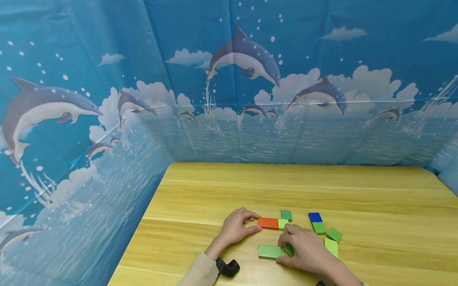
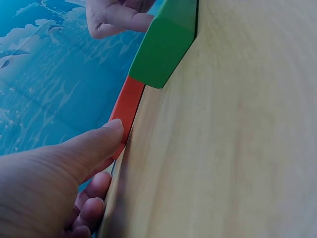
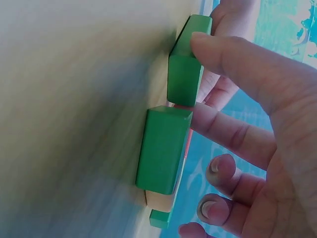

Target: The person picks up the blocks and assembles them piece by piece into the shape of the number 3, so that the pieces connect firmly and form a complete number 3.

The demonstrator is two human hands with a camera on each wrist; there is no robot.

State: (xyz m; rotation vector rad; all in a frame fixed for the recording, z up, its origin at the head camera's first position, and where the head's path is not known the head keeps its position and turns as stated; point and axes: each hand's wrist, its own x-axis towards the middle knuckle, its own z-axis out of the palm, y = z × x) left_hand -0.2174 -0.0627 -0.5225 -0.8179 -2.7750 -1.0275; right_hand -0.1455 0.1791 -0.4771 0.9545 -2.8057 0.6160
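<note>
A red block (image 1: 268, 223) lies end to end with a light green block (image 1: 282, 224). My left hand (image 1: 236, 227) pinches the red block's left end between thumb and index finger; its thumb shows along the block's side in the left wrist view. Nearer the front lies a longer green block (image 1: 269, 251). My right hand (image 1: 304, 248) holds that block's right end, its thumb on the near side and index finger by the far side. Another green block (image 3: 163, 148) stands beside it, partly beneath my right hand, apart from the curled other fingers.
A small green block (image 1: 286, 215) sits behind the red row. Right of my right hand are a blue block (image 1: 315, 217) touching a green one (image 1: 319, 228), a tilted green block (image 1: 334, 234) and a yellow-green block (image 1: 331, 247). A dolphin-print curtain (image 1: 229, 135) borders the wooden table (image 1: 200, 190).
</note>
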